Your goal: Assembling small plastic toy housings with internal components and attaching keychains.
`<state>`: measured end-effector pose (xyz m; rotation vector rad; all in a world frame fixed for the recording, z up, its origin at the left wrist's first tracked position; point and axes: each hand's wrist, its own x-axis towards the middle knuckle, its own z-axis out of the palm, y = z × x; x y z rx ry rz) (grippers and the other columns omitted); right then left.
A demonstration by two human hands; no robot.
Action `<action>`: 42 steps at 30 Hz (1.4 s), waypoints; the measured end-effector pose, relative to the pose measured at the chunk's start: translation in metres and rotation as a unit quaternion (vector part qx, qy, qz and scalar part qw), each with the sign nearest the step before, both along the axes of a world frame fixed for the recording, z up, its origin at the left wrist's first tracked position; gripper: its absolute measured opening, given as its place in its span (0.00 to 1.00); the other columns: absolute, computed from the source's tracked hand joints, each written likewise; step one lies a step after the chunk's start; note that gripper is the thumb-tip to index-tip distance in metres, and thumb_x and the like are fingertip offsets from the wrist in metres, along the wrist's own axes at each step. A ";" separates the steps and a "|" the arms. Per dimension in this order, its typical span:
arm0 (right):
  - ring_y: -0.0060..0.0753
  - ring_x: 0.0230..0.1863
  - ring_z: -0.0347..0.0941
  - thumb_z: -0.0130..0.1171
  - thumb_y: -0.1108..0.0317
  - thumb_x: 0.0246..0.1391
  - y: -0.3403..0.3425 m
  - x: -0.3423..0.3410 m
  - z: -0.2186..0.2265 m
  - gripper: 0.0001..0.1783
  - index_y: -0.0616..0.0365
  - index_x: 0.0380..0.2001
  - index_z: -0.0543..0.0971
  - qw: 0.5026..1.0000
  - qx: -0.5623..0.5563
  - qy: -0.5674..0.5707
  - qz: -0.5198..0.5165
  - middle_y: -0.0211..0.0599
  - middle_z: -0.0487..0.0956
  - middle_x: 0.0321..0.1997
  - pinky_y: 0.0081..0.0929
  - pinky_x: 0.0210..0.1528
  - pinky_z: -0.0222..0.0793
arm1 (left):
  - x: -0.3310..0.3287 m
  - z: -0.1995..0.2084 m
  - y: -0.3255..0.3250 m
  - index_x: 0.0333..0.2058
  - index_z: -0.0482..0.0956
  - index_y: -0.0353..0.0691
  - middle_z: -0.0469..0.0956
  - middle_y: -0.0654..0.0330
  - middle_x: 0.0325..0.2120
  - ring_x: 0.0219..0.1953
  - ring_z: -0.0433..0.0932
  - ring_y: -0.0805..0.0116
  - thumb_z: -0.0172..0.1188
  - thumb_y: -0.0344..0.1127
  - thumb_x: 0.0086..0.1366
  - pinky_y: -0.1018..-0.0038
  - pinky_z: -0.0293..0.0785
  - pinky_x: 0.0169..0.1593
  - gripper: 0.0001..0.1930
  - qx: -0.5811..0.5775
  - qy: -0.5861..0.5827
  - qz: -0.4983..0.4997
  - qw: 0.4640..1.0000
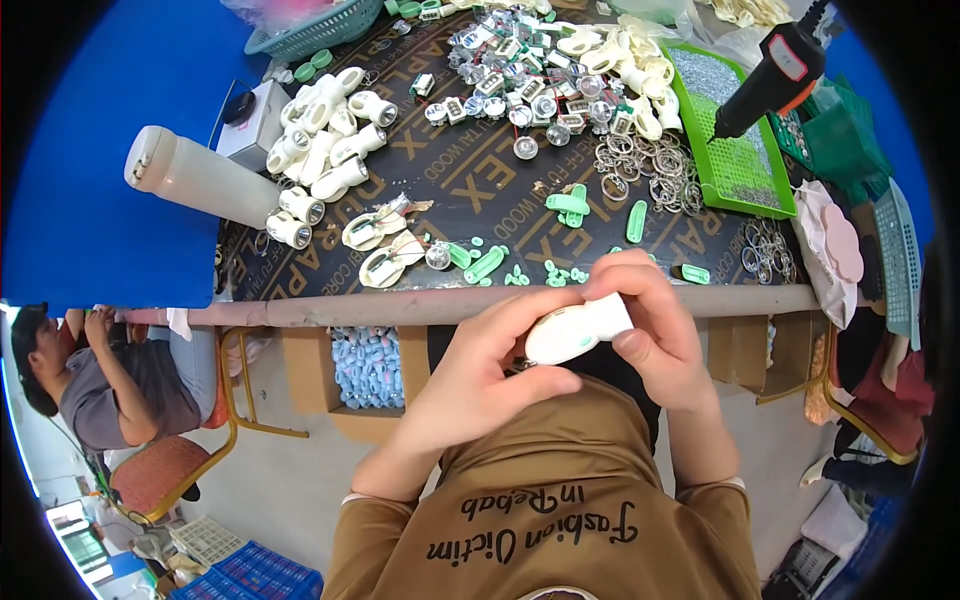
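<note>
A small white flashlight (572, 332) with a green button is held in front of me, just below the table's front edge. My left hand (485, 372) is closed around its rounded end, where a bit of metal shows. At its wider end, my right hand (660, 335) grips with thumb and fingers. Two opened flashlight shells (392, 262) with wires and a clear lens lie on the table beyond my left hand. Small green buttons (565, 273) and longer green strips (486, 265) are scattered close to my fingers.
Finished-looking white flashlights (335, 135) are heaped at left beside a white bottle (205, 180). Lens modules (540, 75) pile up at the back, metal rings (665, 165) at right. An electric screwdriver (775, 75) hangs over a green tray (740, 206) of screws. Another person (130, 390) sits left.
</note>
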<state>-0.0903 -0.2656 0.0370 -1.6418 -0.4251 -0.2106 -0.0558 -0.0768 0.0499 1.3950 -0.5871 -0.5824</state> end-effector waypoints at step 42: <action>0.27 0.31 0.65 0.55 0.80 0.44 0.016 -0.018 -0.004 0.20 0.58 0.44 0.69 0.984 -0.101 0.029 -0.145 0.39 0.66 0.46 0.23 0.35 0.66 | 0.146 -0.021 0.116 0.53 0.66 0.43 0.61 0.44 0.54 0.55 0.61 0.49 0.51 0.32 0.60 0.63 0.59 0.55 0.21 0.431 -0.466 0.424 0.646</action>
